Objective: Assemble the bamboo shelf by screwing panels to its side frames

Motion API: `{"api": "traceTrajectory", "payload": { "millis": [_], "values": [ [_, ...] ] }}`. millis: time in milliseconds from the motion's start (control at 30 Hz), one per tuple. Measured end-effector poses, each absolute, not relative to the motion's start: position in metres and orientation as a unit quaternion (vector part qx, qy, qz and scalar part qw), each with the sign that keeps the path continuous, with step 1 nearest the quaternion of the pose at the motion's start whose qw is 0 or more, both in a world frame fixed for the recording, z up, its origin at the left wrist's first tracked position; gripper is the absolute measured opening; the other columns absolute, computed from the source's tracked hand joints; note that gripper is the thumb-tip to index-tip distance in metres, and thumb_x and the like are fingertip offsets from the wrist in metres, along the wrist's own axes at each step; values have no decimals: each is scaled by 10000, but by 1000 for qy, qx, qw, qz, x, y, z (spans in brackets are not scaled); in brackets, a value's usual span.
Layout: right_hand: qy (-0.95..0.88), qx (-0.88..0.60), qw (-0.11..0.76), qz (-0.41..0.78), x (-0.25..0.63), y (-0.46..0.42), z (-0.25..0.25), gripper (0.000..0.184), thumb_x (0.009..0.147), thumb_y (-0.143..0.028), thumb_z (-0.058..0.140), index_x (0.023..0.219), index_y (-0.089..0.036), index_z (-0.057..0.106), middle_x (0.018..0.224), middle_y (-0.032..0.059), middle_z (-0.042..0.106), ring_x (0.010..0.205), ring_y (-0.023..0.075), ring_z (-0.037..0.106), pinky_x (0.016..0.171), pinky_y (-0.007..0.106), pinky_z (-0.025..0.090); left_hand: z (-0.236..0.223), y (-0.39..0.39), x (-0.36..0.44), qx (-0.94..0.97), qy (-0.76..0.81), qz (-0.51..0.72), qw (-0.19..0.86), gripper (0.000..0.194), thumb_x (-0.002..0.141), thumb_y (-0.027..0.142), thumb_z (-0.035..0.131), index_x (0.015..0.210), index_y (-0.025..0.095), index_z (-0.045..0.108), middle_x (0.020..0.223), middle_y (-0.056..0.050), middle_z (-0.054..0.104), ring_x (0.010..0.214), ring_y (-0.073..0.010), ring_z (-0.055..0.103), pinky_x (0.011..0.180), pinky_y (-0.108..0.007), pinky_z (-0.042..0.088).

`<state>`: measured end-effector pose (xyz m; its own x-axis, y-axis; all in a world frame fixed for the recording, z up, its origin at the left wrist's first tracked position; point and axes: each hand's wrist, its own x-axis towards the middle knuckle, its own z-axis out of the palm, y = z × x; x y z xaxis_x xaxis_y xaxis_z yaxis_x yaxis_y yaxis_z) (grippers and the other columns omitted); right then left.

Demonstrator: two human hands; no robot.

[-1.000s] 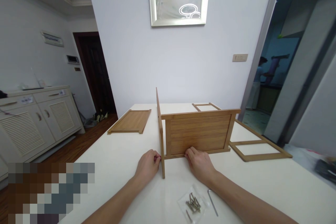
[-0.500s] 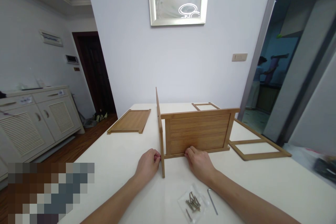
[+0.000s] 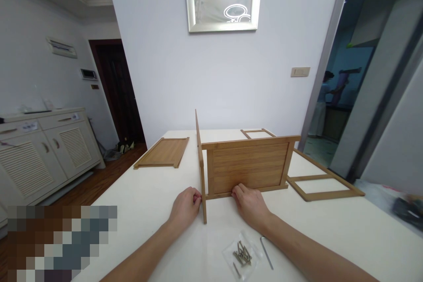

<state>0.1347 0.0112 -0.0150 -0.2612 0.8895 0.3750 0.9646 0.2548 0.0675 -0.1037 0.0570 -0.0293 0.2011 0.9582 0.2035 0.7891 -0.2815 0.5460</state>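
My left hand (image 3: 185,206) is closed in a pinch against the outer face of an upright wooden side piece (image 3: 202,176), low down. Whatever its fingertips hold there is hidden or too small to name. My right hand (image 3: 249,202) has its fingers curled over the bottom rail of a wooden panel (image 3: 251,165). That panel stands on its long edge, its left end meeting the side piece at roughly a right angle. Close to my right forearm lie a clear plastic bag (image 3: 236,264) with several screws (image 3: 243,253) and a hex key (image 3: 267,253).
On the white table (image 3: 148,246), another wooden panel (image 3: 163,152) lies flat at the left. An open wooden frame (image 3: 333,194) rests at the right, partly behind the upright panel. A white cabinet (image 3: 49,141) stands left; a person (image 3: 325,97) is beyond the doorway.
The whole view has shifted very slightly. Both hands and the wooden pieces keep the same positions relative to each other.
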Motion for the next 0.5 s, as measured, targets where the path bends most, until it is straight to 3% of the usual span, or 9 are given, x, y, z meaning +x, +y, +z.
{"api": "traceTrajectory", "payload": {
  "millis": [233,400,500],
  "values": [
    [-782,-592,132,-142,134,11,-15,172,960,-175,404,898,-183,565,887,52,664,725,156,615,586,274,318,-30,57,-105,760,569,264,169,136,818,106,531,815,190,638,786,-14,640,792,-169,600,691,-250,382],
    [-780,-595,131,-140,134,12,-16,182,957,-165,400,902,-184,572,888,51,664,729,153,612,594,264,325,-37,62,-109,772,526,309,178,413,794,78,533,1174,231,590,956,-19,642,806,-157,577,723,-243,412],
    [-779,-598,130,-138,134,12,-16,186,959,-167,398,899,-182,574,890,53,665,727,154,614,590,269,321,-41,67,-110,771,521,305,203,501,784,71,534,1254,240,564,947,-3,634,707,-130,538,681,-230,407]
  ]
}}
